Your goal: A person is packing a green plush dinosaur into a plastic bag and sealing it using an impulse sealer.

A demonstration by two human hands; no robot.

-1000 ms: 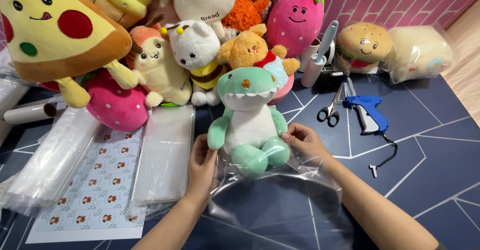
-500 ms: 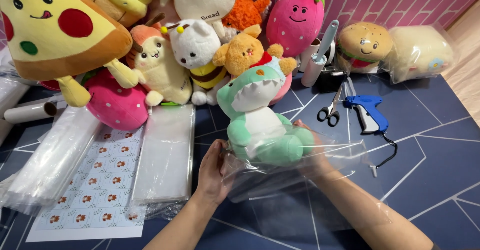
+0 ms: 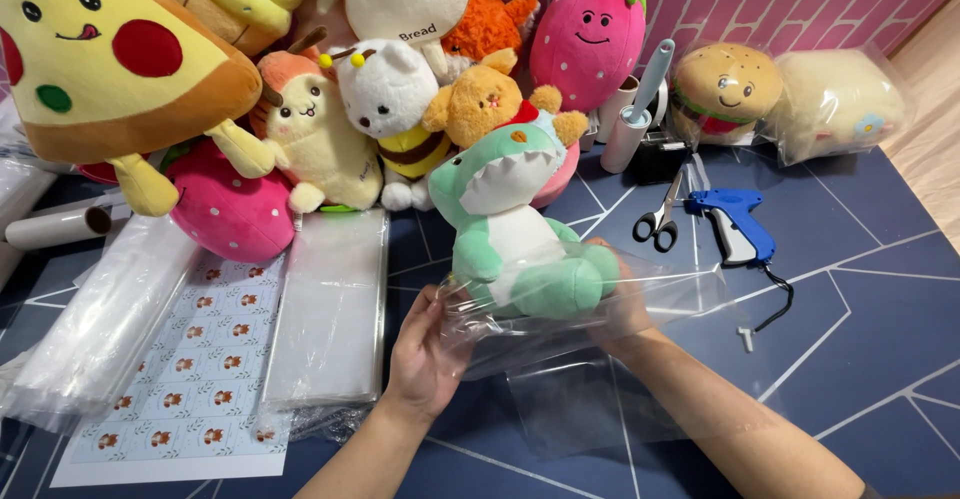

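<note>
Left hand (image 3: 425,344) fingers pinch the clear bag (image 3: 600,359); right hand (image 3: 615,304) inside grips the green dinosaur plush (image 3: 515,239)

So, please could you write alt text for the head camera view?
Two hands slide a green dinosaur plush into a clear plastic bag: left hand grips the opening, right hand is inside. Behind: more plush toys, scissors, blue tagging gun.

Green dinosaur plush (image 3: 515,229) half inside clear bag (image 3: 600,359), left hand (image 3: 425,344) gripping bag edge, right hand (image 3: 620,304) apparently behind plastic.
</note>
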